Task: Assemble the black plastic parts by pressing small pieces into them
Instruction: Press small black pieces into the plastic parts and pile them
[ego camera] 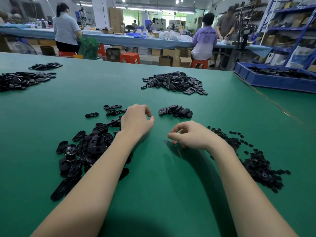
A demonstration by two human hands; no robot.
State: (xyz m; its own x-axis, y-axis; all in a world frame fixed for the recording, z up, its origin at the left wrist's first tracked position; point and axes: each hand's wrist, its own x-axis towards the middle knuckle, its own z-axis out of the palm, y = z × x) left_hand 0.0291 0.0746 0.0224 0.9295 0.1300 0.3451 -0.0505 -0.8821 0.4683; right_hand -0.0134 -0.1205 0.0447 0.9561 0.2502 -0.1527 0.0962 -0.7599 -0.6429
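Head view, bin: we see one blue bin (266,79) at the table's far right, holding black parts too many to count.
Head view, piles: on the green table (153,185) we count six heaps: oval black parts (89,147) under our left forearm, small pieces (259,166) beside our right wrist, a small stack (176,111) just beyond our hands, a large mound (176,82) farther off, two heaps far left (22,80).
Left hand (136,121): fingers curled, holding nothing we can make out.
Right hand (191,135): thumb and forefinger curl toward each other, apart; fingertips touch the mat.
Background: three people at a blue bench.
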